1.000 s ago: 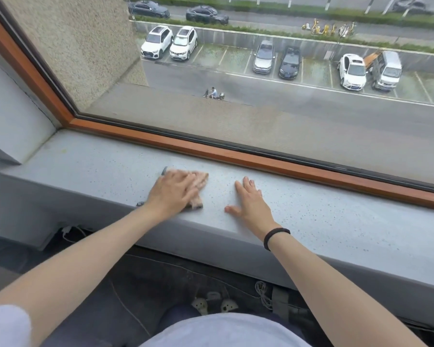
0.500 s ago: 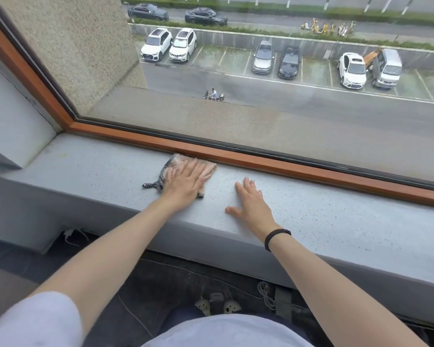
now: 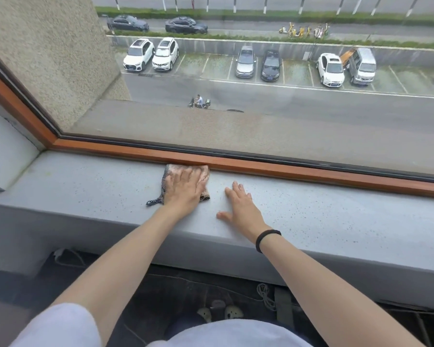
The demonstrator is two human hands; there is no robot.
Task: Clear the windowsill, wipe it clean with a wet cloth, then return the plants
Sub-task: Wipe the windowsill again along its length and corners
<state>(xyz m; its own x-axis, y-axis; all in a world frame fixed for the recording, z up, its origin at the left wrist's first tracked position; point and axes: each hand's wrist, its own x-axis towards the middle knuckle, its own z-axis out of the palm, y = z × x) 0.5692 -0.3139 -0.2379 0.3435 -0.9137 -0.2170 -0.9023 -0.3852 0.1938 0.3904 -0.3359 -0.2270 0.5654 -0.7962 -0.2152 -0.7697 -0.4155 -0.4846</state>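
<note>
Head view, single entry: wiping stage.

Item 1, windowsill (image 3: 85, 186): a grey speckled ledge that runs under the glass from the left corner to the right edge of view. The part that shows bears only the cloth and two hands. Judged cleared, so the first step is done.

Item 2, cloth (image 3: 171, 170): small and pinkish with a dark mesh border. It lies flat on the sill left of centre, its far edge touching the wooden window frame (image 3: 286, 169), and one mesh corner trails toward the sill's front edge. Whether it is wet cannot be told.

Item 3, left hand (image 3: 186, 190): palm down on the cloth, fingers straight and close together, pressing it onto the ledge. It neither pinches nor curls round the cloth.

Item 4, right hand (image 3: 241, 209): flat on bare sill just beside the cloth and apart from it, fingers lightly spread, holding nothing. It seems to serve as a brace. A black band (image 3: 267, 237) sits on the wrist.

Item 5, plants: none in view, and where they wait cannot be told.

Progress, as a judgement: the second step is under way. No wet or dry boundary shows on the ledge, so the share already wiped cannot be read. The long stretch to the right and the left corner likely need passes. Returning the plants is not yet begun.
</note>
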